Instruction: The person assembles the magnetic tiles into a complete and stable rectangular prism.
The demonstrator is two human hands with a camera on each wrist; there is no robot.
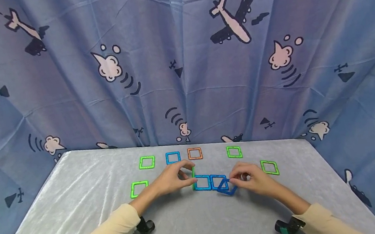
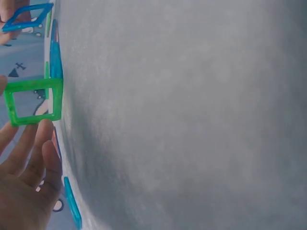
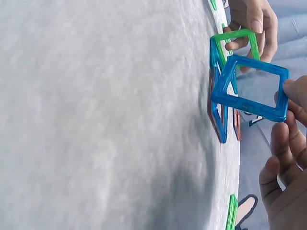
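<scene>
Toward the back edge of the bench (image 1: 189, 228), the left grip (image 1: 171, 178), partly open, holds a green square (image 2: 36, 85) standing up beside flat blue squares (image 1: 203, 189). The right grip (image 1: 254, 179) tightly pinches a tilted blue square (image 3: 247, 104).

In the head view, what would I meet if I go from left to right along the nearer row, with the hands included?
Flat green frame → left hand → upright green frame → first flat blue frame → second flat blue frame → right hand → rightmost green frame. The held blue frame overlaps, so it is omitted.
</scene>
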